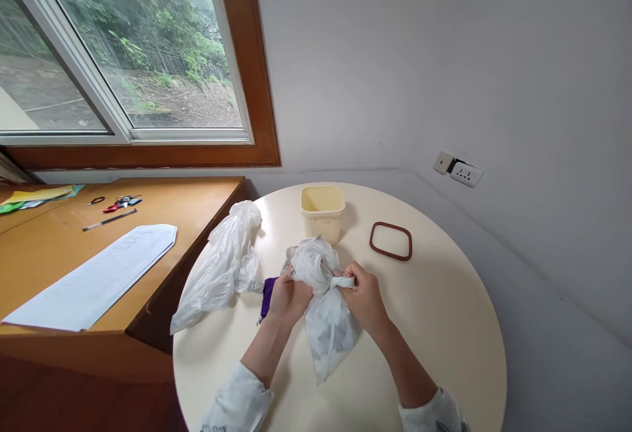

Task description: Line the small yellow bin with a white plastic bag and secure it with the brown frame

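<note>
A filled white plastic bag (330, 333) lies over the near middle of the round table, its neck gathered and twisted. My left hand (289, 297) is closed around the bunched plastic on the left side. With bent fingers, my right hand (363, 292) pinches a twisted strip of the bag on the right. What is inside the bag shows only as greyish shapes. Just behind it stands a cream plastic bin (322, 211), open at the top. Part of a purple cloth item (267, 297) shows beside my left hand.
Another white plastic bag (224, 264) lies crumpled along the left edge of the round table (434, 353). To the right rests a brown rectangular ring (391, 241). A wooden desk (197, 201) on the left holds paper sheets (99, 280), a pen (109, 220) and keys (123, 201).
</note>
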A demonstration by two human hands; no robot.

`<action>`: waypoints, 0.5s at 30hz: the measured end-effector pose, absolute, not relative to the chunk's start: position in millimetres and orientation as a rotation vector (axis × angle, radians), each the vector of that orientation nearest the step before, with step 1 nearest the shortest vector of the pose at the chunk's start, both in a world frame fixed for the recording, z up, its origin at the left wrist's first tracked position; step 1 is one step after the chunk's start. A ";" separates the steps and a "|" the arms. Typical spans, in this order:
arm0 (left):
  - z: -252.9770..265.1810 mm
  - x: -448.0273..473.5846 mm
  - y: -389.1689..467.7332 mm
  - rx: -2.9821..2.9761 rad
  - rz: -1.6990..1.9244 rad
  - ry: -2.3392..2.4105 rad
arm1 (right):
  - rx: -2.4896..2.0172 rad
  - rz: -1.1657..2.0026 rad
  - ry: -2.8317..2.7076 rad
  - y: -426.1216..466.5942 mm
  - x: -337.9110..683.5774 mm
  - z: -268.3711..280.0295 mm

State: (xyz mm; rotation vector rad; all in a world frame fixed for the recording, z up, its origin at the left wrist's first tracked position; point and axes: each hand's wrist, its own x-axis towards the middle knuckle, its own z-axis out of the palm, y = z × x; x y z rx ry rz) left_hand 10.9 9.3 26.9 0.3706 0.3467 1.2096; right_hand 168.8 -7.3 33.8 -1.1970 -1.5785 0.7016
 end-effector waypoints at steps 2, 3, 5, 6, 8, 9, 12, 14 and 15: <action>29.6 13.1 5.5 0.457 1.195 0.356 | -1.218 0.660 -1.552 -6.6 169.1 32.9; 30.3 14.2 3.5 0.502 1.181 0.371 | -1.224 0.646 -1.543 -6.2 169.4 33.0; 30.4 16.1 -0.3 0.601 1.137 0.419 | -1.242 0.623 -1.539 -5.4 170.3 33.9; 29.6 16.8 -1.9 0.661 1.119 0.451 | -1.257 0.617 -1.546 -5.2 170.8 34.7; 27.1 17.8 -4.2 0.803 1.088 0.536 | -1.286 0.626 -1.571 -4.8 171.5 36.5; 25.6 18.3 -4.8 0.879 1.057 0.589 | -1.291 0.636 -1.581 -4.7 171.8 37.4; 21.7 20.6 -5.4 1.046 0.943 0.770 | -1.264 0.679 -1.604 -4.9 171.9 39.2; 20.8 23.1 -5.5 1.069 0.942 0.861 | -1.237 0.716 -1.612 -5.4 172.0 40.1; 21.2 24.5 -5.5 1.056 0.966 0.896 | -1.227 0.746 -1.611 -5.7 172.2 40.5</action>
